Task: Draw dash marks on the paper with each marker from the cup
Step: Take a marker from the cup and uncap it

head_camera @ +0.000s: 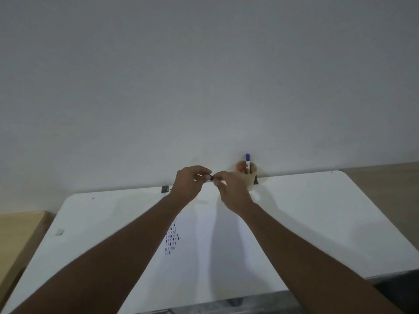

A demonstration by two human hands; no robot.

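Note:
Both hands meet above the far part of the white table (317,214). My left hand (191,181) and my right hand (231,189) grip a marker (210,177) between them; only a short dark section shows between the fingers, and I cannot tell cap from barrel. Behind my right hand a brown cup (251,177) stands at the table's far edge by the wall, holding a blue-capped marker (247,160) and an orange one (239,167). The white paper (204,245) lies under my forearms, with rows of short dark dash marks (172,239) beside my left forearm.
A plain grey-white wall rises right behind the table. A wooden surface (18,234) sits lower at the left. A small dark clip (164,189) is on the table's far edge, and a small light scrap (59,232) lies near its left edge.

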